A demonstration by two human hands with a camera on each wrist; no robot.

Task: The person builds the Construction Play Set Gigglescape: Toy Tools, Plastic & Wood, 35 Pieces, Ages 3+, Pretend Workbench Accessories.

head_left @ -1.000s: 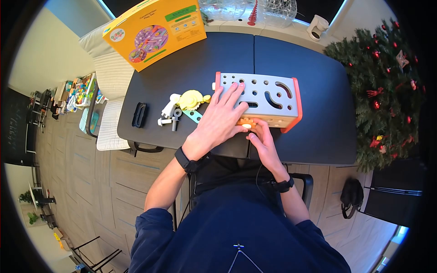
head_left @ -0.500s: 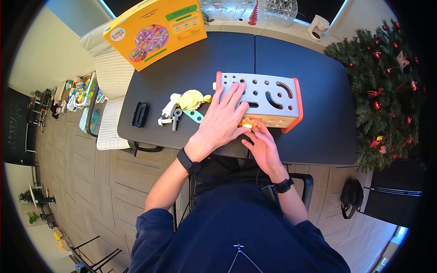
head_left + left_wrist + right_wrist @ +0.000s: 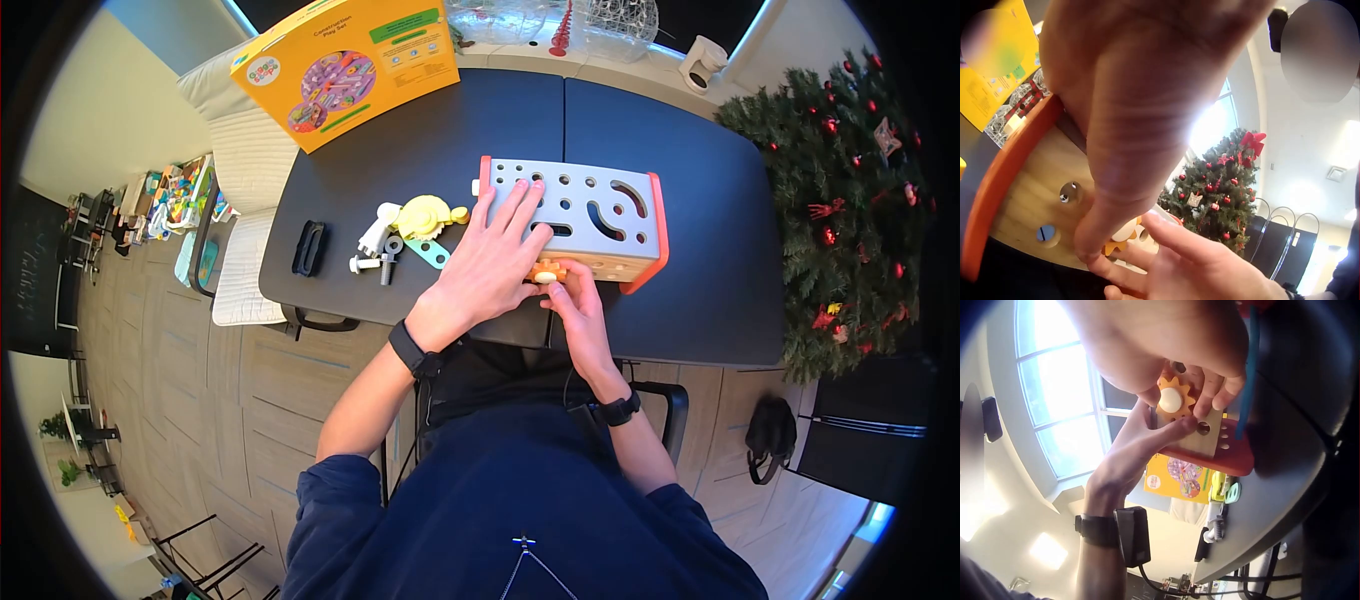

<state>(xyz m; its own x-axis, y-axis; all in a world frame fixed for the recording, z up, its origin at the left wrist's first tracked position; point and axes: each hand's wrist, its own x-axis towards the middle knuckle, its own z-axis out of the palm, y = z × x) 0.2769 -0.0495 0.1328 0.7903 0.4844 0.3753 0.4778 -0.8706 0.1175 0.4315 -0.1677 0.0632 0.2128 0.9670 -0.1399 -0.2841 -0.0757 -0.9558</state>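
Note:
A toy workbench box with a grey perforated top, wooden sides and red end panels stands on the table. My left hand lies over its left part, fingers extended across the top and thumb down at the front side. On that side sits an orange toy gear with a round white bolt head at its centre. My right hand pinches the gear between thumb and fingers, beside the left thumb. A blue slotted screw head shows in the wooden side in the left wrist view.
Left of the box lie a yellow round toy piece, a teal perforated strip, a grey bolt and a white bolt. A black tray-like object lies farther left. The yellow carton stands at the back left.
My right thumb has swung away from the gear and come back to it, closing with the fingers. My left hand stays on the box; the view has shifted slightly.

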